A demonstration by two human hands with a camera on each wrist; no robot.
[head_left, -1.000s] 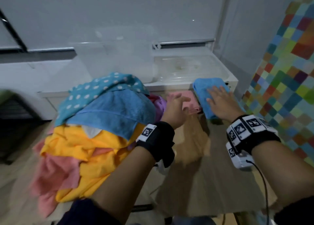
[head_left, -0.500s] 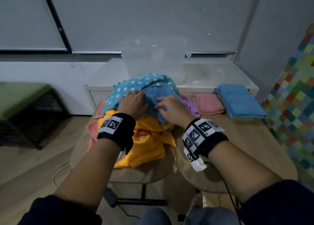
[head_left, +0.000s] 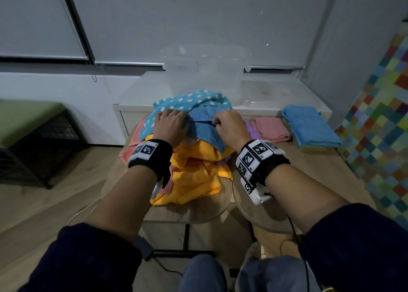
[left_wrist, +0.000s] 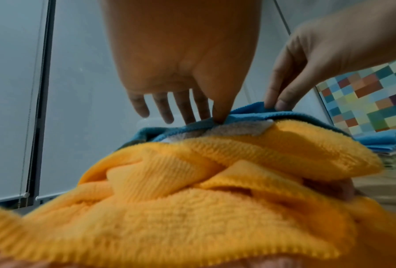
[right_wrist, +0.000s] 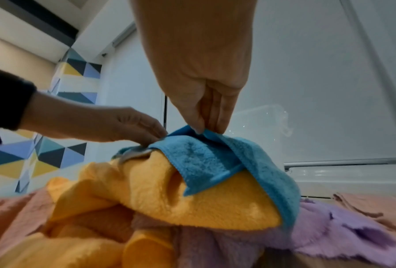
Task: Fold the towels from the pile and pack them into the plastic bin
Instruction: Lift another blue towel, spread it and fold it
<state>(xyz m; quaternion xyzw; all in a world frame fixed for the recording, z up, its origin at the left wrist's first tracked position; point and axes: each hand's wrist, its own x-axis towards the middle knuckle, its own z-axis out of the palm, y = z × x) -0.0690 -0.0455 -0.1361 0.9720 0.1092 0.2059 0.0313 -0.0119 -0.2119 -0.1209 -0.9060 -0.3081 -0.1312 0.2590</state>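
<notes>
Nearest lies the crumpled orange terry towel (head_left: 194, 170), the base of the heap on the round wooden tabletop (head_left: 198, 210). On top of it, the plain blue terry towel (head_left: 207, 130) runs side to side between both hands: the left hand (head_left: 170, 124) pinches its near edge at one end, the right hand (head_left: 227, 124) at the other, equally close. Beyond stands the clear plastic bin (head_left: 203, 71), seemingly empty, straight ahead of the heap.
</notes>
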